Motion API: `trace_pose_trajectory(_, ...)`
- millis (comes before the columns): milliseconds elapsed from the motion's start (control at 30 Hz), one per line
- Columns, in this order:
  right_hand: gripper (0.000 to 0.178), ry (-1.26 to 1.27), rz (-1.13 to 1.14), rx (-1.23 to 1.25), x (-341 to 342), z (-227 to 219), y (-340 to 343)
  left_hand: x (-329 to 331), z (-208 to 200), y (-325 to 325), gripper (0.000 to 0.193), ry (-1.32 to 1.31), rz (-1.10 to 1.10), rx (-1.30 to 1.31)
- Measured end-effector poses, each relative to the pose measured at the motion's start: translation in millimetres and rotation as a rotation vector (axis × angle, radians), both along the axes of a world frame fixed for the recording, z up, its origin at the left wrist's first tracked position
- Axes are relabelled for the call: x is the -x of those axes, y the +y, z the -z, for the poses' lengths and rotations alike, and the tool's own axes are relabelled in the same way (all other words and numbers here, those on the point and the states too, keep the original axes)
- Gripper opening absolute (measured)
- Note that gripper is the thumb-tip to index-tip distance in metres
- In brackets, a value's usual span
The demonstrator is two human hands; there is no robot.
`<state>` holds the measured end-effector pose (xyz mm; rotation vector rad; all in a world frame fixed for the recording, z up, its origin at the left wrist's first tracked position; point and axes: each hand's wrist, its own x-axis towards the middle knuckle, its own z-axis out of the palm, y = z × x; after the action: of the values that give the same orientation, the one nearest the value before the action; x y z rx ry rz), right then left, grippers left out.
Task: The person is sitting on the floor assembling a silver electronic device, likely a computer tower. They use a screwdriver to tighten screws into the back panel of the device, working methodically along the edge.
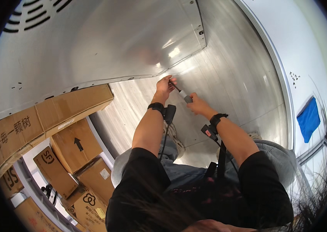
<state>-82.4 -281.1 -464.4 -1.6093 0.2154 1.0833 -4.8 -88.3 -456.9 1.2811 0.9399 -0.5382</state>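
My right hand is wrapped round the grey handle of a screwdriver. Its dark shaft slants up and left into the fingers of my left hand, which are closed about the tip end. Whether a screw sits there is hidden by those fingers. Both hands are close to the bottom edge of a large, shiny metal panel, with small holes along its rim. My left hand is nearest that edge.
A long cardboard box lies at the left beside the panel. Behind it, several brown boxes stand on a shelf. A blue cloth-like piece and small dark bits are on the white surface at right. My knees flank the wood-look floor.
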Motion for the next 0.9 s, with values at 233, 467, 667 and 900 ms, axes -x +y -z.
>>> trace_pose_trajectory(233, 0.053, -0.019, -0.081, 0.033, 13, 3, 61, 10, 2, 53, 0.027, 0.013, -0.048, -0.013)
trace_pose_trajectory(467, 0.049, -0.275, -0.075, 0.136, 39, 28, 116, 15, 5, 82, 0.027, 0.019, -0.034, -0.045)
trace_pose_trajectory(667, 0.048, -0.242, 0.038, 0.138, 44, 33, 130, 9, -1, 77, 0.024, -0.027, -0.028, -0.029)
trace_pose_trajectory(900, 0.045, -0.223, 0.054, 0.128, 37, 38, 130, 1, 2, 77, 0.019, -0.022, -0.085, -0.037)
